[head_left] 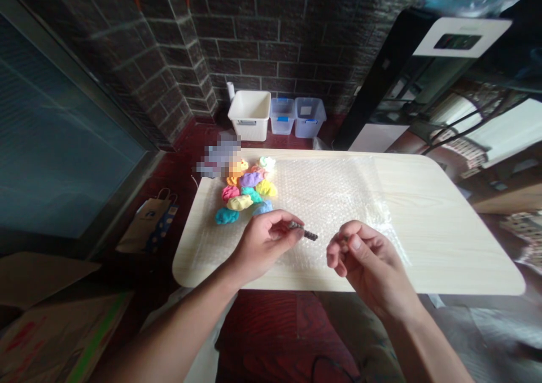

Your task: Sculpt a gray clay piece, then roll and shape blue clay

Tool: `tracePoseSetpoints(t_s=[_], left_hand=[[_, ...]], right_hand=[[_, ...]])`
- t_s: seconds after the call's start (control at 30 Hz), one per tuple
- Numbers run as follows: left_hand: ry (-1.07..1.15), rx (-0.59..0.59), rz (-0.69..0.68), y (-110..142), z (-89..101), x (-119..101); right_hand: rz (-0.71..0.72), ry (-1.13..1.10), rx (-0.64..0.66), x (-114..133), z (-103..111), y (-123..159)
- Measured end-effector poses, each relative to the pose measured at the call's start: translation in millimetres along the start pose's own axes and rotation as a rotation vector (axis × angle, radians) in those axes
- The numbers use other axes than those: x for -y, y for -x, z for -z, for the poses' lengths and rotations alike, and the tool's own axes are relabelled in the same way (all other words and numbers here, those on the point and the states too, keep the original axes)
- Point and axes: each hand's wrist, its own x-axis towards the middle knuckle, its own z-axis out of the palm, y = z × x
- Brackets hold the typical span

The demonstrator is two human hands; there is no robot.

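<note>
Head camera: a dark, bumpy little stick [310,236] is poking out of the left hand [267,237], above the bubble wrap [334,185]. That hand's thumb and fingers are pinching it. Near its tip, the right hand [372,259] is curling its fingers toward its thumb; whether it is holding a tiny bit, I cannot tell. Bright clay-like lumps [252,180] are sitting past the left hand. The wrap is lying on a pale table [457,230].

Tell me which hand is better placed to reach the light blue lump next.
The left hand, probably: it is nearer the light blue lump, though holding a dark stick. The right hand is farther.
</note>
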Motion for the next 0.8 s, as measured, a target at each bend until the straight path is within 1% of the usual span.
tracePoseSetpoints(t_s=[0.2, 0.3, 0.43, 0.63, 0.8], left_hand=[[0.043, 0.01, -0.026, 0.4, 0.0, -0.1], [0.062, 0.017, -0.024, 0.5, -0.1, -0.3], [0.081, 0.015, -0.012, 0.2, -0.5, -0.9], [0.056, 0.017, -0.016, -0.2, -0.2, -1.3], [0.056, 0.025, -0.022, -0.4, 0.7, -1.2]], right_hand=[[0.084, 0.038, -0.106, 0.8, 1.0, -3.9], [0.079, 0.036, -0.15, 0.1, 1.3, -3.2], [0.051, 0.028, -0.127, 0.1, -0.1, -2.0], [0.07, 0.057, -0.102, -0.1, 0.4, -3.2], [-0.021, 0.039, -0.113, -2.5, 1.3, -0.3]])
